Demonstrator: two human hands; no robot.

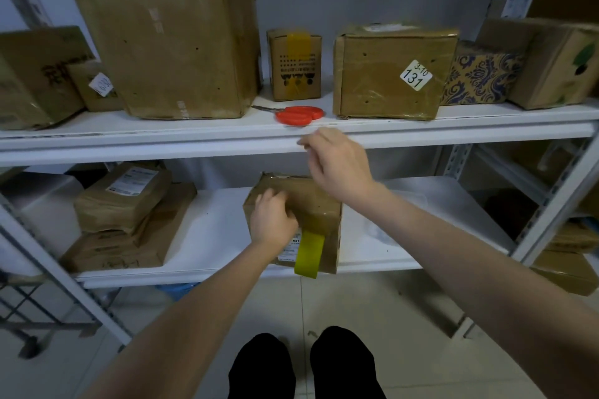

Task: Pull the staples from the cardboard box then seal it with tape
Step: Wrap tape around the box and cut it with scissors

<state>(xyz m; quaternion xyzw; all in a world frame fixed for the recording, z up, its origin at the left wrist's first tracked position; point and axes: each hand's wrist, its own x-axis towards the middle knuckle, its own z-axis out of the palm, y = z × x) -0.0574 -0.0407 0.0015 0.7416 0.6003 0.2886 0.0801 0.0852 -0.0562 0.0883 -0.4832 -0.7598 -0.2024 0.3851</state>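
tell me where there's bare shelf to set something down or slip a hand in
Lower shelf: bare between the stacked parcels and the held box, and right of that box, though something pale lies there. Upper shelf: crowded with boxes; only the front strip by the scissors is free.

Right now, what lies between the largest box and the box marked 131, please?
A small yellow-taped box with orange scissors before it, in the head view.

Readable on my feed
The white sticker (416, 75) on an upper-shelf box (372, 84) reads "3-10" over "131"; other labels blur.
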